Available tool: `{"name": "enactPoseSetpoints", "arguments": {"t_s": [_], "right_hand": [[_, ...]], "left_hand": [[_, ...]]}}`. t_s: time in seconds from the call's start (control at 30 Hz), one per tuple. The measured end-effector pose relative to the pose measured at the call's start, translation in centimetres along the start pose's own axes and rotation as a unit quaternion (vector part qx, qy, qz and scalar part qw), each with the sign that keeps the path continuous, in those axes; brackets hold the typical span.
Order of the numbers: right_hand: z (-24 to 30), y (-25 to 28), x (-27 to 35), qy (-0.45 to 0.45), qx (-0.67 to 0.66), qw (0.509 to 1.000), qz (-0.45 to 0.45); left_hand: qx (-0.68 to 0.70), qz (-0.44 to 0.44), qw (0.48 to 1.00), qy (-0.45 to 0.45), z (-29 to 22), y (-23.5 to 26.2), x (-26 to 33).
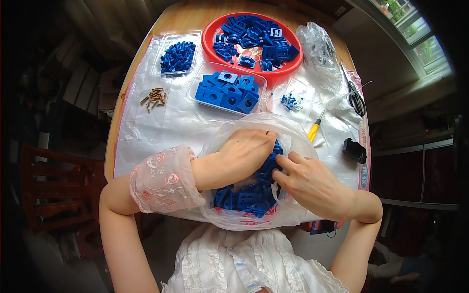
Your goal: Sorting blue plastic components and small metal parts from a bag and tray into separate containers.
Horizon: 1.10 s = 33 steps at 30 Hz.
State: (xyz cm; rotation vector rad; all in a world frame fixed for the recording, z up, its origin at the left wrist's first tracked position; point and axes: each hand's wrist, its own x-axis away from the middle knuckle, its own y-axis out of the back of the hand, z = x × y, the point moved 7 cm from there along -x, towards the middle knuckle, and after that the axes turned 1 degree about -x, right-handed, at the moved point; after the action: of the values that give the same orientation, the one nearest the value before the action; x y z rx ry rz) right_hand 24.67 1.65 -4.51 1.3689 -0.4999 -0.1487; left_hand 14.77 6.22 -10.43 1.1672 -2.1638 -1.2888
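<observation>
1. The person's sitting at the bench [190, 14], a wooden one with a clear plastic sheet over it, both hands in a thin plastic bag [293, 134] full of blue plastic parts [246, 198], right at the near edge.
2. Left hand [244, 154] is buried in the bag mouth with its fingers curled down into the pile. Can't tell whether they've actually got hold of a piece.
3. Right hand [310, 183] sits at the bag's right side, fingers [295, 157] loosely bent and touching the blue parts near the rim. No clear grip that I can see.
4. Past the bag there's a clear tray of square blue blocks with holes [229, 90], and behind that a round red tray [209, 30] heaped with more blue bits.
5. Far left: a clear tray of small blue pieces [177, 56] and a little pile of brass screws [155, 97] lying loose.
6. Right side: a yellow-handled screwdriver [314, 130], scissors [356, 100], a crumpled clear bag [320, 49] and a small black object [354, 150].
</observation>
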Motion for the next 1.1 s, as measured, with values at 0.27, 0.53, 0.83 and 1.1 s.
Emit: {"name": "enactPoseSetpoints", "arguments": {"t_s": [0.27, 0.53, 0.83, 1.1], "right_hand": [[0.2, 0.0, 0.8, 0.006, -0.003, 1.0, 0.013], [1.3, -0.3, 1.3, -0.001, 0.036, 0.999, 0.006], [1.5, -1.1, 1.6, -0.003, 0.054, 0.999, 0.006], [1.9, -1.8, 1.7, -0.004, 0.048, 0.999, 0.002]], "left_hand": [[0.031, -0.075, 0.996, -0.042, -0.4, 0.2, 0.5], [-0.029, -0.058, 0.994, -0.091, -2.2, -0.6, -0.2], [0.024, 0.057, 0.993, -0.096, -1.7, -2.9, -1.3], [-0.033, -0.007, 0.995, -0.096, -2.6, -4.1, -1.5]]}}
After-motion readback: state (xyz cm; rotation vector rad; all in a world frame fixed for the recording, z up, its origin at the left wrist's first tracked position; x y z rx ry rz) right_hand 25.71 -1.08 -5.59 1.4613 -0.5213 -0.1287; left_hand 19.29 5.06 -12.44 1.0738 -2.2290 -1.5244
